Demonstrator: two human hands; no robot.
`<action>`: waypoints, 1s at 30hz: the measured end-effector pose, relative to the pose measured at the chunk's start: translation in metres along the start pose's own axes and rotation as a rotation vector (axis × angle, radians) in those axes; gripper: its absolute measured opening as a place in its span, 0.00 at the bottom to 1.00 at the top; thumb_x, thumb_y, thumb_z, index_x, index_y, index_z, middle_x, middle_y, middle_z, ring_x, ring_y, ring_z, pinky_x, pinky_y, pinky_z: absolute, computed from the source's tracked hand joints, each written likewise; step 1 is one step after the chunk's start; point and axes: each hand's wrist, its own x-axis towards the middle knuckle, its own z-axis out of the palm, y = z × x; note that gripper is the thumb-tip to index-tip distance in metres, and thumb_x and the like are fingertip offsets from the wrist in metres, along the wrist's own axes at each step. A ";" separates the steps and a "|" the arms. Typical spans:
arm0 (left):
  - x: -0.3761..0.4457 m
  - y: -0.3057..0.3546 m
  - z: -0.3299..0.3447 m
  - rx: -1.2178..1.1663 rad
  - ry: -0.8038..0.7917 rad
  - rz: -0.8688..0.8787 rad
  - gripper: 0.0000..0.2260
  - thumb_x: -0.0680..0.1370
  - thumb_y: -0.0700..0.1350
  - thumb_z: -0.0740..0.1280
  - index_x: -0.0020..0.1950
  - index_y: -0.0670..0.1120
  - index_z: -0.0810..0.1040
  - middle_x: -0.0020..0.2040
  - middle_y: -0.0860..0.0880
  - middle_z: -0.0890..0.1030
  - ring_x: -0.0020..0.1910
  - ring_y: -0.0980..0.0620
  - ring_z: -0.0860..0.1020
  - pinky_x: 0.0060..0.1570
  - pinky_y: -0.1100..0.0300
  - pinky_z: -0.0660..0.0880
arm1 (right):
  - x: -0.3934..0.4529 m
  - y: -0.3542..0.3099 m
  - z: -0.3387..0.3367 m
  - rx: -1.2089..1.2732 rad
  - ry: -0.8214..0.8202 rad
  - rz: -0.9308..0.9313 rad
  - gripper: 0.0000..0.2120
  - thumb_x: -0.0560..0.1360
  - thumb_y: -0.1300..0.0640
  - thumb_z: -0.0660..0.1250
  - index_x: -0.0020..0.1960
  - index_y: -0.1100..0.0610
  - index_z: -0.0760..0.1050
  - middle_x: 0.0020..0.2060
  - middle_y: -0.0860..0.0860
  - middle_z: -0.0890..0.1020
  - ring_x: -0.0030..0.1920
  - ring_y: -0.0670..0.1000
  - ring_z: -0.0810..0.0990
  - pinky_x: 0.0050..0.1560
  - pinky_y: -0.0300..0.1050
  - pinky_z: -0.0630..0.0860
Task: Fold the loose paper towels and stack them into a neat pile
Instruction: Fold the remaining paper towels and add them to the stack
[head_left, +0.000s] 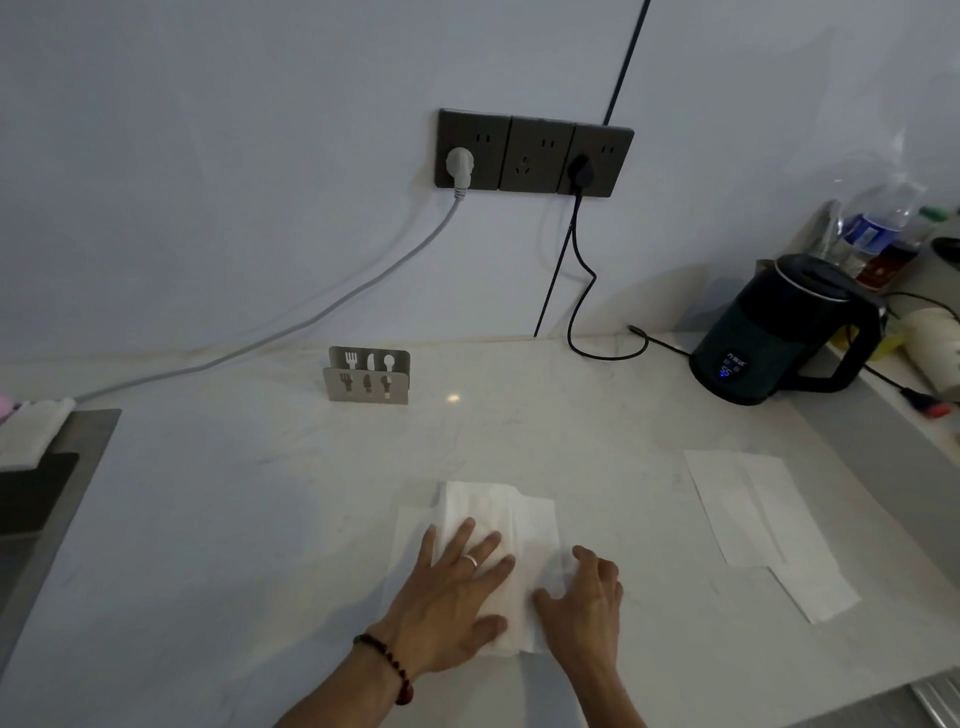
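Observation:
A white paper towel (519, 525), partly folded, lies on the pale countertop (260, 519) near its front edge. My left hand (457, 597) lies flat on the towel with fingers spread, pressing it down. My right hand (587, 597) rests at the towel's right edge, fingers bent over the fold and thumb on the paper. To the right lie two flat loose paper towels (753, 519), overlapping, one further forward than the other.
A metal napkin holder (368, 375) with cutlery cut-outs stands at the back by the wall. A dark electric kettle (784, 332) sits at the back right with its cord on the counter, bottles and cups behind it. A sink edge (62, 467) is at the left.

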 end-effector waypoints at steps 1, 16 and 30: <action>0.001 0.000 0.000 0.007 -0.004 -0.003 0.31 0.80 0.61 0.55 0.79 0.56 0.48 0.80 0.52 0.42 0.77 0.47 0.34 0.71 0.39 0.31 | 0.000 -0.001 0.000 0.020 -0.016 0.000 0.30 0.69 0.59 0.70 0.69 0.56 0.64 0.63 0.54 0.69 0.59 0.56 0.72 0.56 0.48 0.72; 0.012 0.002 -0.021 -0.364 0.400 -0.113 0.26 0.79 0.59 0.43 0.57 0.52 0.78 0.61 0.54 0.77 0.62 0.53 0.72 0.69 0.48 0.63 | -0.010 -0.028 -0.037 0.651 -0.334 -0.055 0.12 0.72 0.66 0.67 0.48 0.53 0.84 0.41 0.50 0.86 0.44 0.53 0.84 0.48 0.50 0.83; 0.014 -0.017 -0.026 -0.666 0.394 -0.609 0.17 0.73 0.51 0.69 0.29 0.48 0.67 0.25 0.54 0.70 0.25 0.55 0.69 0.27 0.64 0.64 | 0.006 -0.010 -0.009 0.093 -0.258 -0.419 0.19 0.78 0.50 0.64 0.68 0.41 0.70 0.50 0.42 0.73 0.40 0.44 0.77 0.43 0.31 0.73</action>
